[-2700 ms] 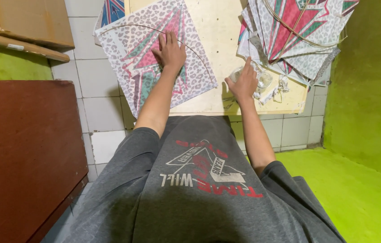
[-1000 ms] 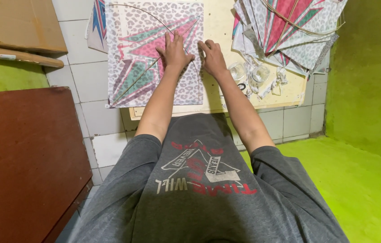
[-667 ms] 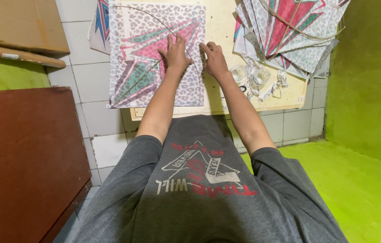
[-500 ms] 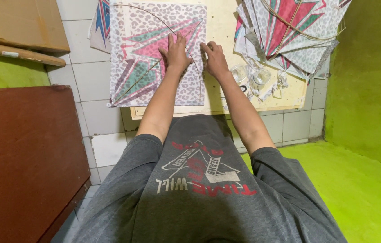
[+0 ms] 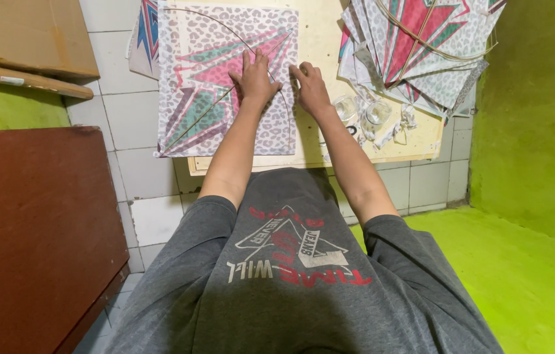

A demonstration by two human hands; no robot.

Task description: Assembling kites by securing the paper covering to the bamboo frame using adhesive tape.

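Observation:
A square paper kite (image 5: 212, 85) with a leopard-spot pattern and pink, green and blue rays lies flat on a pale wooden board (image 5: 320, 39). A thin stick runs diagonally across it and a thin bowed stick arcs over it. My left hand (image 5: 254, 78) presses flat on the kite's right part, fingers spread, over the sticks. My right hand (image 5: 309, 86) rests flat at the kite's right edge, on the board, fingers together. Neither hand grips anything.
A stack of similar kites (image 5: 421, 46) with bowed sticks lies at the board's far right. Clear tape rolls and white scraps (image 5: 369, 115) sit beside my right hand. A brown cabinet (image 5: 35, 229) stands left, cardboard (image 5: 28, 39) above it, green wall and floor (image 5: 533, 164) right.
The kite was turned from a diamond position to square on the board. My right hand left the tape rolls and came to the kite's right edge; over the last second both hands stay nearly still.

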